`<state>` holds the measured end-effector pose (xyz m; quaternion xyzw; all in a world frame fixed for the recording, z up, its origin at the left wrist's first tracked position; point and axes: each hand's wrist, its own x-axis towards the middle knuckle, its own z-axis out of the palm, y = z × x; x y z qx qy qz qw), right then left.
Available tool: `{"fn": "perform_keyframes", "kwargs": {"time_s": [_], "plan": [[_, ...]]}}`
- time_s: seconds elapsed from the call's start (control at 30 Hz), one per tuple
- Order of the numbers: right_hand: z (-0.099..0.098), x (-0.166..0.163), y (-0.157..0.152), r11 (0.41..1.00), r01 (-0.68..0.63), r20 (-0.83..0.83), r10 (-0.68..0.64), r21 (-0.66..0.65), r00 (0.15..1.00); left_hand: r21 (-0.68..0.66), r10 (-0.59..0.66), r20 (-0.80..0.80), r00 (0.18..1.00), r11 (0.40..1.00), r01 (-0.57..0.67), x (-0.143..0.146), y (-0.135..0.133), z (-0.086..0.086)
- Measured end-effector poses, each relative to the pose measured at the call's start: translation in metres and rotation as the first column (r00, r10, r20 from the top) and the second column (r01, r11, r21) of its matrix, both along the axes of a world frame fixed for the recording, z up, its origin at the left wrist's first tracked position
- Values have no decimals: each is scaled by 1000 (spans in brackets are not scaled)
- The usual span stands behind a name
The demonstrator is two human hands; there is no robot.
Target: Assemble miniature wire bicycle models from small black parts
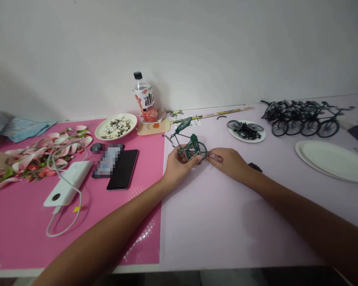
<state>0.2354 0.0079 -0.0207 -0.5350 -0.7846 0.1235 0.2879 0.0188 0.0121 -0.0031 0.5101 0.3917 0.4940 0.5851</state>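
A small dark green model bicycle (pixel 193 140) is tilted up above the pale half of the table. My left hand (pixel 177 167) is closed around its wheel end, with the thumb against the spoked wheel. The handlebar points away to the left, and only one wheel shows plainly. Close beside that wheel, my right hand (pixel 231 162) pinches its fingertips together. Something thin and dark shows at those fingers, too small to make out. A small black piece (pixel 255 167) lies behind the right wrist, partly hidden by the forearm.
Several assembled model bicycles (pixel 306 119) stand at the back right, near stacked white plates (pixel 337 159). Black bicycle parts (pixel 246 130) lie on a smaller plate. On the left are a drink bottle (pixel 146 103), a plate of scraps (pixel 99 132), phones (pixel 123 170), a power bank (pixel 69 182) and artificial petals (pixel 44 153).
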Motion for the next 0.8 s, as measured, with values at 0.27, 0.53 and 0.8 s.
{"fn": "perform_keyframes", "kwargs": {"time_s": [0.27,0.53,0.8], "plan": [[-4,-1,3,997,53,-27,-55,-49,998,-14,-9,4,1000,1000,9,1,-2,2],[9,-5,-4,962,245,-392,-181,119,902,-10,-4,-20,1000,1000,4,0,-4,4],[20,-26,-23,951,33,-291,61,308,955,-2,-55,19,998,998,55,0,-5,3]]}}
